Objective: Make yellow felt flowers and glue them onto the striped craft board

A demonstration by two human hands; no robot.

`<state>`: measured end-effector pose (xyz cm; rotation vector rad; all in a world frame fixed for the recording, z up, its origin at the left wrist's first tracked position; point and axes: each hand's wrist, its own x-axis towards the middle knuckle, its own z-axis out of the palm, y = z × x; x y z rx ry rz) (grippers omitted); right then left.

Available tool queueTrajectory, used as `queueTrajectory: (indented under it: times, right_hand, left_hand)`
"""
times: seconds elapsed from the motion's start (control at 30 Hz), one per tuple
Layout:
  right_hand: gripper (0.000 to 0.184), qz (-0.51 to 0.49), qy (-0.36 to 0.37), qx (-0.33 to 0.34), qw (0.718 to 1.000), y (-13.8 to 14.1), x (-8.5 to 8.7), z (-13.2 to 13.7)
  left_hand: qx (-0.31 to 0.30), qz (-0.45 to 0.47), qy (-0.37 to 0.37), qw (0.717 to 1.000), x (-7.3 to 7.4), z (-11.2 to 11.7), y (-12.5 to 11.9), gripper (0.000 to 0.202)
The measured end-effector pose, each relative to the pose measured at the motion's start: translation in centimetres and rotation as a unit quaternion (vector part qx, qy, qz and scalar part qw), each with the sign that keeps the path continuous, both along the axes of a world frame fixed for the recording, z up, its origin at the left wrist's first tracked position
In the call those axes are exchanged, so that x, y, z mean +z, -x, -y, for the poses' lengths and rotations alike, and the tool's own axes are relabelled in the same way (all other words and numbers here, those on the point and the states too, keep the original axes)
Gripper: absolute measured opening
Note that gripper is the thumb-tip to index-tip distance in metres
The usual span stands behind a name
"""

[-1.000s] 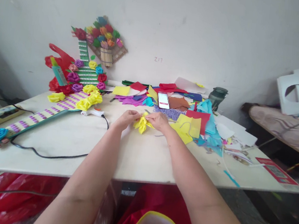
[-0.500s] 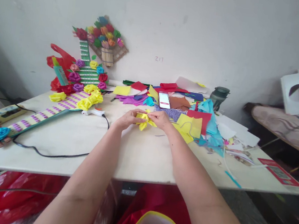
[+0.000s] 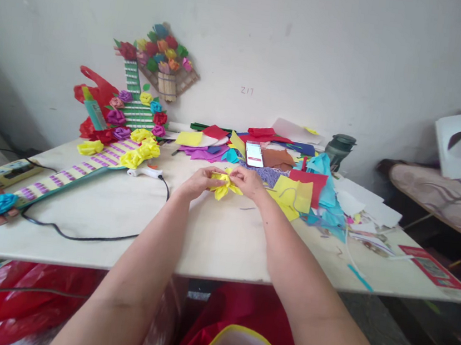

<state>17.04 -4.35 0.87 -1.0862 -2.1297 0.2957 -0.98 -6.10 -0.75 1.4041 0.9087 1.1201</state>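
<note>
A crumpled yellow paper flower is held just above the white table, near its middle. My left hand pinches its left side with closed fingers. From the right, my right hand grips the same flower, fingers curled over its top. Both forearms reach forward from the bottom of the view.
A heap of coloured paper sheets and a phone lie behind and right of my hands. A white glue gun with a black cord lies to the left, beside a striped board with paper flowers. A dark green jar stands by the wall.
Both hands have closed in tighter on the yellow flower, which now looks more bunched and sits slightly higher. The view has shifted a little to the left.
</note>
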Motion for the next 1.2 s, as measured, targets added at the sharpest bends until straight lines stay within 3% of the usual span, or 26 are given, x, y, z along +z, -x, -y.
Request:
queueTrajectory:
  times: [0.63, 1.2]
  right_hand:
    - [0.02, -0.026, -0.036, 0.014, 0.999, -0.18, -0.5, -0.75]
    - [0.026, 0.038, -0.024, 0.015, 0.999, -0.69, 0.08, -0.35]
  left_hand:
    - [0.015, 0.025, -0.012, 1.0, -0.2, -0.12, 0.18, 0.047]
    - [0.035, 0.029, -0.033, 0.998, -0.22, -0.38, 0.7, 0.046]
